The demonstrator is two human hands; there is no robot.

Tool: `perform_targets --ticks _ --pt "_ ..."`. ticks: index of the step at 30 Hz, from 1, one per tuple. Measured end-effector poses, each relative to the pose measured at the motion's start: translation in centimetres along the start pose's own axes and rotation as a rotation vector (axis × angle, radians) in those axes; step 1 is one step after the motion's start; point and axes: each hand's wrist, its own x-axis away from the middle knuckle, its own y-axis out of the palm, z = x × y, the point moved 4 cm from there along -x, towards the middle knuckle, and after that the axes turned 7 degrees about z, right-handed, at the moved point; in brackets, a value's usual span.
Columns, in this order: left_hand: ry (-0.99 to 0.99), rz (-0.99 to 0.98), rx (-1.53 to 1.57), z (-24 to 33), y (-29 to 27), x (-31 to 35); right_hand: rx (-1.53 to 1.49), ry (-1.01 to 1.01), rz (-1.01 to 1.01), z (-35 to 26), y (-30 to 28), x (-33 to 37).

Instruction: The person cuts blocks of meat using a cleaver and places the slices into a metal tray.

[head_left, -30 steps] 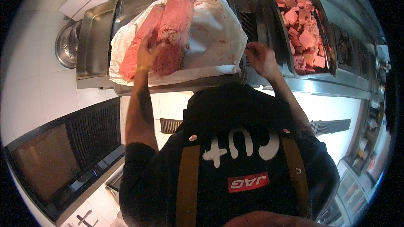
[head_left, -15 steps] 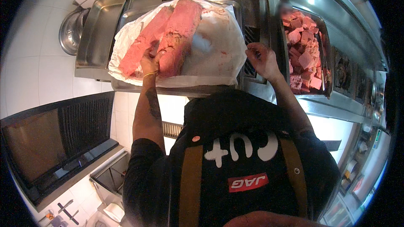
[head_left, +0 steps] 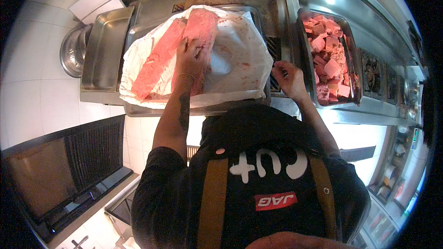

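Observation:
Two long reddish pieces of meat lie side by side on a sheet of white paper (head_left: 240,76) inside a shallow metal tray (head_left: 203,109). My left hand (head_left: 191,60) rests on top of the right piece of meat (head_left: 203,23), fingers spread over its surface. The left piece of meat (head_left: 159,60) lies just beside that hand, untouched. At the paper's right edge, my right hand (head_left: 290,80) has its thumb and fingers pinched together on the paper's border. Part of the right piece is hidden under my left hand and forearm.
A metal pan (head_left: 328,60) of pinkish-red cubes stands to the right. On the left are a deep metal pan (head_left: 105,48) and a round steel bowl (head_left: 74,50). A dark panel with a slatted part (head_left: 94,138) is at lower left.
My left hand has moved from between the two pieces of meat up onto the right piece. My right hand stays at the paper's right edge. The view has shifted slightly.

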Motion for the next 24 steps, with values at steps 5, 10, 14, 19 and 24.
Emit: perform_targets --ticks 5,10,14,19,24 --pt "0.053 -0.004 -0.034 -1.2 0.9 1.1 -0.002 0.075 0.011 -0.9 -0.5 -0.1" --pt "0.085 0.0 -0.042 -1.5 0.8 1.2 0.045 0.119 0.034 -0.2 -1.6 0.5" --pt "0.096 0.022 -0.06 -2.4 0.8 0.3 0.125 0.093 0.046 1.2 -4.3 1.4" --pt "-0.088 0.074 -0.084 -9.6 1.2 -3.3 0.321 0.081 0.188 5.5 -11.9 2.9" --pt "-0.424 0.271 0.714 -14.7 3.3 -9.5 0.384 0.164 0.622 11.5 -21.4 5.4"
